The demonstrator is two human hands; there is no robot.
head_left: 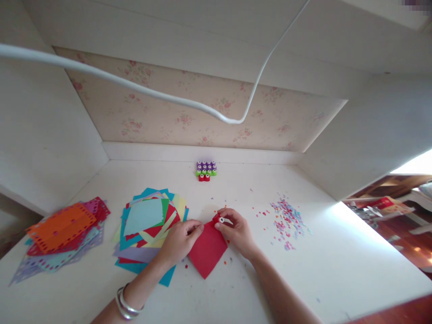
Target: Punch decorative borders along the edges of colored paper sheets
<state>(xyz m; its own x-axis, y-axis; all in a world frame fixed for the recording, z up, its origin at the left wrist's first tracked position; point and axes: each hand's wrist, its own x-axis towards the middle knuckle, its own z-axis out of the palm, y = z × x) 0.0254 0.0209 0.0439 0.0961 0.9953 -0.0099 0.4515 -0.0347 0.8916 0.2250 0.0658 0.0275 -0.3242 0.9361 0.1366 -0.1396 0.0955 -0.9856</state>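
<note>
A red sheet of paper (206,253) lies at an angle on the white table between my hands. My left hand (184,238) pinches its upper left edge between thumb and fingers. In my right hand (236,230) is a small red craft punch (216,218) with a white top, held at the paper's upper corner. Whether the paper's edge sits inside the punch's slot is hidden by the fingers. Left of my left hand is a messy stack of coloured paper (145,218). Tiny punched bits surround the red sheet.
Several small purple, green and red punches (206,170) stand in rows at the back. Punched sheets (64,227) are piled far left, and a heap of confetti (286,220) lies right. A white cable (162,94) crosses above, before floral wallpaper.
</note>
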